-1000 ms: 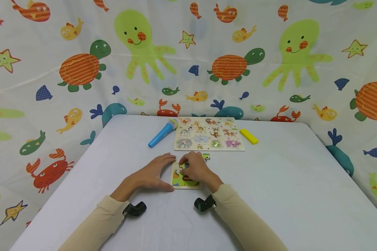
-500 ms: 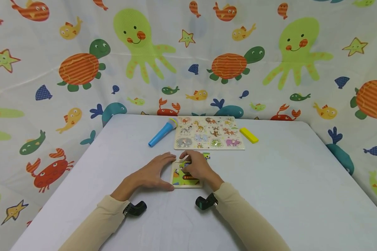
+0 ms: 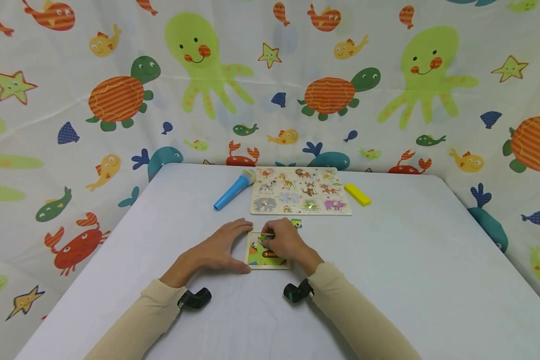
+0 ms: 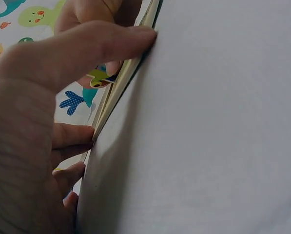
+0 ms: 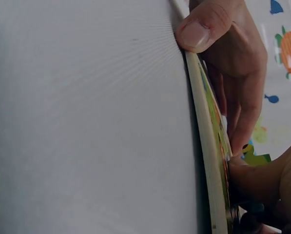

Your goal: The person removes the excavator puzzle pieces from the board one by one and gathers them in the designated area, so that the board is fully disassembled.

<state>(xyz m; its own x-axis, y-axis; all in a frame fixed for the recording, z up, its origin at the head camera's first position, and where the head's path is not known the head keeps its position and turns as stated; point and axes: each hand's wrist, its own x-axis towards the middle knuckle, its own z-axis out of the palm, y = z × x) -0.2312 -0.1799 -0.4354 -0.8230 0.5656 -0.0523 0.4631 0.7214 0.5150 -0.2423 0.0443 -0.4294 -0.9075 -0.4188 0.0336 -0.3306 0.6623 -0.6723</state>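
- Seemingly part-filled: tray (image 3: 270,267), under right hand (image 3: 284,240) pinching piece (image 4: 100,78).
- Left hand (image 3: 222,248): thumb spread wide from fingers, touching tray edge.
- Likely remaining: pinched piece, plus loose tile (image 3: 296,223) beyond right fingers.

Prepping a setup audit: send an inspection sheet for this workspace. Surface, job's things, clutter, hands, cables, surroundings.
Surface: white table, some soft wrinkles.
Job's things: puzzle flat on the table; held piece above it, partly hidden by fingers; loose piece just beyond the puzzle.
Clutter: mic, animal board and yellow block, all farther back.
Hands: left hand touches the puzzle's left side, thumb at the near corner; right hand pinches the held piece.
Cables: nothing seen.
Surroundings: sea-animal curtain behind the table and along both sides.
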